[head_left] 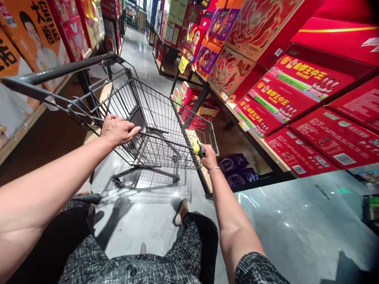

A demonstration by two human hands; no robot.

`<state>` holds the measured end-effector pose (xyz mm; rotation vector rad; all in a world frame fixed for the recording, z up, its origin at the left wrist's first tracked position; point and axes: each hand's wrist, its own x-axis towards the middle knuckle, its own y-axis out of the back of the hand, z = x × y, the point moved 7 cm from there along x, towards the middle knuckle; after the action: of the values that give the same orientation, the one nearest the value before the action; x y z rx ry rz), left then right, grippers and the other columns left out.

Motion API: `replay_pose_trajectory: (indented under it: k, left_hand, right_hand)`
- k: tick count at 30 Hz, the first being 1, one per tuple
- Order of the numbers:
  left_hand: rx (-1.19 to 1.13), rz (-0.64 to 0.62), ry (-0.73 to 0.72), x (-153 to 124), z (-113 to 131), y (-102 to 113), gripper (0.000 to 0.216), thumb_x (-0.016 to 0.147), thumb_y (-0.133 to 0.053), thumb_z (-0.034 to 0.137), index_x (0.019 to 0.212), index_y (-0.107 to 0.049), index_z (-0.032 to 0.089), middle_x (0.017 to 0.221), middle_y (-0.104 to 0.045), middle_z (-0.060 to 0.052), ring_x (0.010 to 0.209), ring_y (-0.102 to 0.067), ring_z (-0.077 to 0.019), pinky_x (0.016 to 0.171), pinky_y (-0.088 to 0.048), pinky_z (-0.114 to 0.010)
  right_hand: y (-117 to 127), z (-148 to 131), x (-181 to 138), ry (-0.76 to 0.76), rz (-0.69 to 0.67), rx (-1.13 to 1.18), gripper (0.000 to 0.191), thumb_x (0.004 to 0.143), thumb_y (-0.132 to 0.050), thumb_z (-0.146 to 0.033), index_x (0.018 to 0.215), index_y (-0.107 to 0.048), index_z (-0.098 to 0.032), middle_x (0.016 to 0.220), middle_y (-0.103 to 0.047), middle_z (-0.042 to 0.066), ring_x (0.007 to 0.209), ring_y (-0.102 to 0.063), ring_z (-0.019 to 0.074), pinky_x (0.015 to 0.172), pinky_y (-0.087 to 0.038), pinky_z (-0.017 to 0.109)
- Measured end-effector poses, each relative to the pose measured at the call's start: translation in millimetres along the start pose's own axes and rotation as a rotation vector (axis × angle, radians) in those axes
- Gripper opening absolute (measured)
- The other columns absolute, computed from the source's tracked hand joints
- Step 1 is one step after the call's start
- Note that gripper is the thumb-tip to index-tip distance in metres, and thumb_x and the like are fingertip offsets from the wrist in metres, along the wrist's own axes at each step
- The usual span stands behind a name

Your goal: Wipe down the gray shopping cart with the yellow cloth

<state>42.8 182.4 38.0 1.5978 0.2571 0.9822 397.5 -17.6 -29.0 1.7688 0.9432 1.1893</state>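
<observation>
A dark grey wire shopping cart (160,138) stands in front of me, turned sideways, its push handle (59,71) at the upper left. My left hand (118,131) is closed over the top rail of the near side, thumb along the bar. Farther right, my right hand (209,157) is wrapped round a small yellow-green and black object (197,147) beside the other end of the cart. The object's kind is not clear, and its lower part is hidden by my fingers. No goods show inside the cart basket.
Shelves with red gift boxes (284,94) rise close on the right, above purple packs (233,163) on a low shelf. Orange boxes (32,43) line the left side. A shiny tiled aisle (139,47) runs ahead between displays.
</observation>
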Motion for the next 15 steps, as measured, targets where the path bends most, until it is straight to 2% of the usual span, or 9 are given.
replay_pose_trajectory:
  k: [2, 4, 6, 8, 11, 13, 15]
  left_hand:
    - [-0.066, 0.005, -0.037, 0.5, 10.7, 1.7, 0.045, 0.096, -0.036, 0.045, 0.087, -0.073, 0.02, 0.099, -0.073, -0.005, 0.11, -0.053, -0.0266, 0.103, -0.019, -0.051]
    - [-0.184, -0.082, -0.145, 0.6, 38.5, -6.9, 0.041, 0.097, -0.038, 0.042, 0.11, -0.072, 0.024, 0.12, -0.069, -0.003, 0.123, -0.046, -0.0267, 0.108, -0.009, -0.053]
    - [-0.309, -0.239, -0.214, 0.5, 70.0, -24.6, 0.041, 0.095, -0.039, 0.043, 0.118, -0.068, 0.027, 0.119, -0.069, -0.003, 0.116, -0.052, -0.0245, 0.107, -0.013, -0.05]
    - [-0.342, -0.276, -0.254, 2.5, 93.1, -37.3, 0.038, 0.09, -0.043, 0.041, 0.11, -0.07, 0.025, 0.108, -0.071, -0.005, 0.105, -0.056, -0.0247, 0.104, -0.019, -0.048]
    - [-0.366, -0.28, -0.267, 5.4, 101.2, -49.9, 0.03, 0.083, -0.041, 0.03, 0.084, -0.07, 0.021, 0.088, -0.071, -0.006, 0.089, -0.059, -0.0236, 0.098, -0.025, -0.044]
    - [-0.426, -0.288, -0.307, 4.5, 96.7, -51.5, 0.028, 0.078, -0.043, 0.029, 0.086, -0.068, 0.021, 0.09, -0.071, -0.006, 0.088, -0.058, -0.0236, 0.096, -0.027, -0.042]
    - [-0.49, -0.318, -0.354, 1.9, 91.6, -49.4, 0.033, 0.076, -0.044, 0.03, 0.097, -0.068, 0.023, 0.1, -0.072, -0.005, 0.093, -0.058, -0.0239, 0.096, -0.025, -0.042]
  right_hand:
    - [-2.0, -23.3, -8.1, 0.013, 0.003, -0.016, 0.053, 0.077, -0.057, -0.011, 0.129, -0.06, -0.023, 0.116, -0.057, 0.01, 0.104, -0.053, 0.0238, 0.091, -0.044, 0.037]
    - [-3.8, -53.8, -14.2, 0.065, 0.017, -0.035, 0.059, 0.078, -0.057, -0.01, 0.135, -0.056, -0.025, 0.124, -0.053, 0.011, 0.109, -0.052, 0.0255, 0.092, -0.044, 0.039]
    - [-6.9, -90.9, -16.9, 0.168, 0.046, -0.046, 0.061, 0.082, -0.056, -0.011, 0.14, -0.052, -0.03, 0.133, -0.047, 0.011, 0.116, -0.048, 0.0266, 0.096, -0.042, 0.041]
    - [-14.0, -126.8, -16.9, 0.284, 0.08, -0.063, 0.056, 0.089, -0.054, -0.014, 0.14, -0.051, -0.037, 0.14, -0.044, 0.008, 0.123, -0.044, 0.0267, 0.103, -0.037, 0.043]
    - [-37.5, -158.7, -16.9, 0.381, 0.091, -0.107, 0.048, 0.096, -0.049, -0.019, 0.136, -0.053, -0.045, 0.14, -0.048, 0.004, 0.131, -0.038, 0.027, 0.111, -0.027, 0.05]
    - [-63.8, -163.5, -23.5, 0.423, 0.024, -0.118, 0.045, 0.097, -0.049, -0.021, 0.134, -0.055, -0.045, 0.138, -0.053, 0.002, 0.133, -0.038, 0.0271, 0.113, -0.024, 0.053]
    - [-97.3, -160.4, -40.2, 0.481, -0.106, -0.114, 0.041, 0.096, -0.05, -0.023, 0.131, -0.057, -0.044, 0.136, -0.056, 0.001, 0.133, -0.04, 0.0265, 0.113, -0.026, 0.053]
